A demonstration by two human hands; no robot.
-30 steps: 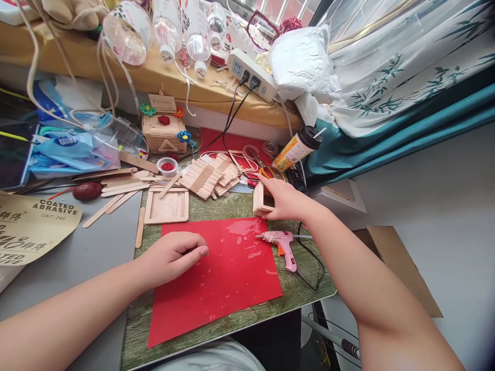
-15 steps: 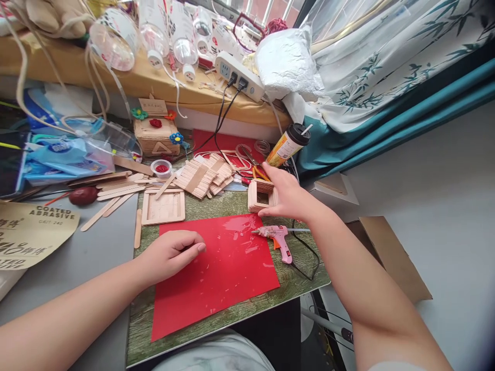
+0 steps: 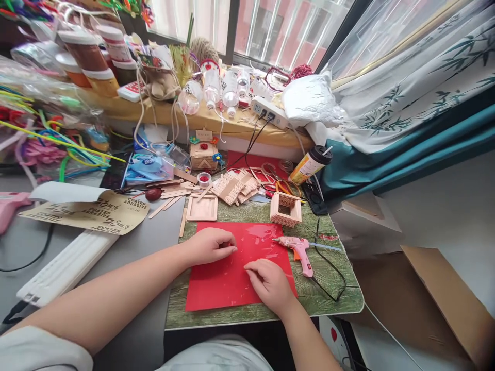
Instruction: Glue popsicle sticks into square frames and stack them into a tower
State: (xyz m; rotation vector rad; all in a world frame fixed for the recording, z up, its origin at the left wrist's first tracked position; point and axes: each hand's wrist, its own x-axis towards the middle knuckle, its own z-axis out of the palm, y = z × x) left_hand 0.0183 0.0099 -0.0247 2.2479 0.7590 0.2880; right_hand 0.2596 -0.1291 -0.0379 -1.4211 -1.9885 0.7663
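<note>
My left hand (image 3: 214, 245) rests over the left part of a red sheet (image 3: 232, 288), its fingers loosely curled with nothing showing in them. On the sheet's right side lies my right hand (image 3: 269, 284), also curled, and no object is visible in it. A hollow square box of stacked craft sticks (image 3: 286, 219) stands just beyond the sheet's far right corner. A pink hot glue gun (image 3: 296, 247) lies on its side, nozzle over the sheet's right edge. Farther back at left is a square craft-stick tray (image 3: 201, 217). Neither hand touches these wooden pieces.
Craft-stick bundles (image 3: 228, 188), a decorated stick box (image 3: 203, 156) and a lidded drink cup (image 3: 309, 165) stand at the back. The glue gun's black cord (image 3: 344, 281) loops at right. Sandpaper (image 3: 124, 211) and a white power strip (image 3: 69, 263) lie left.
My right hand has let go of the hollow stick box and come back onto the red sheet. The box stays at the back right. The view has tilted up and shifted left.
</note>
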